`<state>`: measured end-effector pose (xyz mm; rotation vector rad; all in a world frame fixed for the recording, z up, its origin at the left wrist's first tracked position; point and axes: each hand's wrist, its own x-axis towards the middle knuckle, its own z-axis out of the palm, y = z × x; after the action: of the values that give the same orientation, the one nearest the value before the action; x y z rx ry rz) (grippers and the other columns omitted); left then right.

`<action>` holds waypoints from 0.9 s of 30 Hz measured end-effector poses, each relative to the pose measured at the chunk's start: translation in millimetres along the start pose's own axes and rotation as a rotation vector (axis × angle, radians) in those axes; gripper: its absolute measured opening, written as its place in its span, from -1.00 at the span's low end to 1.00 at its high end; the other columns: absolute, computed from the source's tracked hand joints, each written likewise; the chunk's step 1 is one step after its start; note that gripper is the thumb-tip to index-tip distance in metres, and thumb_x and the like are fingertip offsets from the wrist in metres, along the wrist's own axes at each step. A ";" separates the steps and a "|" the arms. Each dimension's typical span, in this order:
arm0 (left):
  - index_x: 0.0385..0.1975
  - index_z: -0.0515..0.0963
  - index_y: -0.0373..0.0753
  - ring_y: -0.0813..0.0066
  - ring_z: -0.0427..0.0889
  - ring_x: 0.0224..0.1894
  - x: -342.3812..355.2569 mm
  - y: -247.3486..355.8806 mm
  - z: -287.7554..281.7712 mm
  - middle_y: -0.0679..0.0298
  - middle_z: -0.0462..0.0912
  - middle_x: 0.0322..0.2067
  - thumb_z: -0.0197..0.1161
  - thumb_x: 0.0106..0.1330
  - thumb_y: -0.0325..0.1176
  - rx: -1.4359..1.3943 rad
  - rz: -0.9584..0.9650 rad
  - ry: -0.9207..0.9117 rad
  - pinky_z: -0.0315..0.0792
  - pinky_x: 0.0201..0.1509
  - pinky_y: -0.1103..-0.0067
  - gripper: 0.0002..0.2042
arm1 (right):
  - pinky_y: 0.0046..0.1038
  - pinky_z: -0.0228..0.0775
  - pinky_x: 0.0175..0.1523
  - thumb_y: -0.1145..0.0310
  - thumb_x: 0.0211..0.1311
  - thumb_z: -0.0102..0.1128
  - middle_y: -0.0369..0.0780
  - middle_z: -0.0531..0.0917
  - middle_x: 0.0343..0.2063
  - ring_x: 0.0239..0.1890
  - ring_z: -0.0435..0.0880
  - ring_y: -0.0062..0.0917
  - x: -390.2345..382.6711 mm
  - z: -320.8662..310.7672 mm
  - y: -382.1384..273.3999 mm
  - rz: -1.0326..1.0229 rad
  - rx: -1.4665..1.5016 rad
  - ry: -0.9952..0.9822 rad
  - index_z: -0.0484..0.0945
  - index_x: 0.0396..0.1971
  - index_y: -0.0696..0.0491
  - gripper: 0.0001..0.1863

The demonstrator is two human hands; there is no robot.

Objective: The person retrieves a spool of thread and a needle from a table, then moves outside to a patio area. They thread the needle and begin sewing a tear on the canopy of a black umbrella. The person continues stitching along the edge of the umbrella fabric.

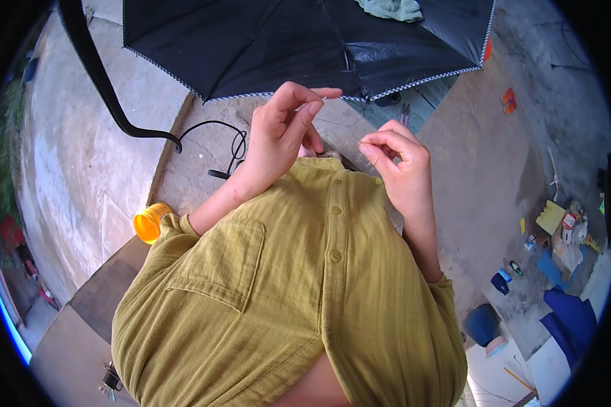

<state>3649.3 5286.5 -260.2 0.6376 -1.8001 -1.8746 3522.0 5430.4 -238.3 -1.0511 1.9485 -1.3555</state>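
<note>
Your left hand (278,132) pinches thread (343,124) between thumb and forefinger; your right hand (402,159), thumb and forefinger closed, appears to grip it too. Thread runs slack, left to right, between them. Umbrella (285,51) lies beyond, left hand nearer; contact unclear.

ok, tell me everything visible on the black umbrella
The umbrella is spread open: slightly shiny fabric, seam or rib lines fanning across its panels, pale-and-dark checked trim along the near edge. It spans the top middle, cut off by the frame. A pale green cloth lies on it. The left hand overlaps its edge in view; contact can't be told.
</note>
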 end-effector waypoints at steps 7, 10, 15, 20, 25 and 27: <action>-0.39 0.38 -0.29 0.78 0.37 -0.57 0.9 -10.4 -6.6 0.40 0.47 -0.53 0.07 0.35 -0.41 -0.335 -0.209 -0.241 0.26 -0.48 0.81 -0.89 | -0.71 0.13 -0.51 0.37 0.26 0.10 -0.37 0.48 -0.48 -0.58 0.31 -0.73 11.8 22.6 2.2 0.288 0.777 0.017 0.52 -0.45 0.14 -0.84; -0.42 0.41 -0.28 0.81 0.33 -0.47 3.8 -16.6 -13.2 0.45 0.43 -0.51 0.11 0.33 -0.42 -0.401 -0.114 -0.165 0.25 -0.39 0.80 -0.90 | -0.75 0.13 -0.48 0.34 0.29 0.07 -0.30 0.48 -0.28 -0.49 0.33 -0.73 17.6 36.0 10.4 0.399 1.371 0.008 0.53 -0.41 0.13 -0.83; -0.42 0.42 -0.29 0.81 0.35 -0.45 0.8 -20.9 -23.7 0.45 0.44 -0.49 0.13 0.31 -0.43 -0.454 -0.118 -0.110 0.26 -0.37 0.80 -0.90 | -0.75 0.24 -0.44 0.38 0.29 0.04 -0.18 0.43 0.03 -0.45 0.37 -0.72 18.3 59.1 10.7 0.402 1.822 -0.051 0.54 -0.27 0.19 -0.82; -0.41 0.42 -0.30 0.82 0.35 -0.47 1.1 -16.5 -33.7 0.46 0.45 -0.49 0.14 0.31 -0.42 -0.442 -0.138 -0.145 0.25 -0.39 0.81 -0.89 | -0.76 0.21 -0.50 0.42 0.29 0.04 -0.18 0.46 0.00 -0.53 0.36 -0.76 25.7 74.0 -0.4 0.389 1.871 -0.008 0.53 -0.28 0.19 -0.84; -0.41 0.45 -0.32 0.81 0.37 -0.46 5.7 -23.1 -38.4 0.44 0.48 -0.50 0.16 0.29 -0.42 -0.322 -0.070 -0.192 0.30 -0.36 0.78 -0.89 | -0.74 0.16 -0.57 0.41 0.33 -0.04 -0.20 0.50 -0.06 -0.63 0.35 -0.76 25.9 76.1 -8.8 0.333 1.986 0.051 0.47 -0.27 0.24 -0.81; -0.42 0.46 -0.33 0.80 0.38 -0.45 7.2 -22.6 -36.8 0.43 0.49 -0.50 0.17 0.28 -0.43 -0.297 -0.065 -0.214 0.32 -0.34 0.76 -0.89 | -0.74 0.15 -0.58 0.40 0.34 -0.05 -0.21 0.50 -0.10 -0.63 0.34 -0.76 26.7 74.4 -6.0 0.299 2.009 0.051 0.47 -0.29 0.23 -0.81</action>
<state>3666.1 5254.0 -284.2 0.4049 -1.5915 -2.2704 3567.2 5368.5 -258.6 0.2933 0.0305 -2.0336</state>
